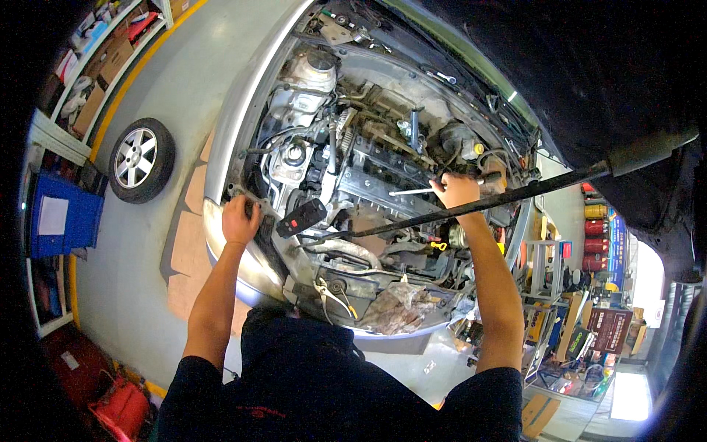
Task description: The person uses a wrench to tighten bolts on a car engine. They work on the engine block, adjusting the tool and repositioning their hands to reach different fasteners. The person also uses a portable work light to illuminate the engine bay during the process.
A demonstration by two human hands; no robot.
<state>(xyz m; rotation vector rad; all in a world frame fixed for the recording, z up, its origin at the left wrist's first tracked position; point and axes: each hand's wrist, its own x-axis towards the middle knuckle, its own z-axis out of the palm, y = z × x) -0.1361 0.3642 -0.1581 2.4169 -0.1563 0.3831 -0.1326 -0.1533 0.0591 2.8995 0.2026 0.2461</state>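
Observation:
My left hand (pixel 240 219) grips a dark part (pixel 259 215) at the car's left-hand edge, just above the headlight (pixel 243 272); its fingertips are curled. Beside it lies a black object with a red patch (pixel 300 219). My right hand (pixel 456 193) is closed on a slim silver tool (pixel 409 192) over the engine cover (pixel 372 184). A dark hood prop bar (pixel 552 187) crosses diagonally just below that hand. Pliers (pixel 330 298) and a crumpled cloth (pixel 398 308) lie along the front of the engine bay (pixel 361 265).
The raised hood (pixel 574 66) overhangs on the right. A loose wheel (pixel 142 160) lies on the floor at left, near cardboard (pixel 188 252), a blue cart (pixel 66 221), shelving (pixel 110 66) and a red container (pixel 118 405). Carts, boxes and red cylinders (pixel 595 247) stand at right.

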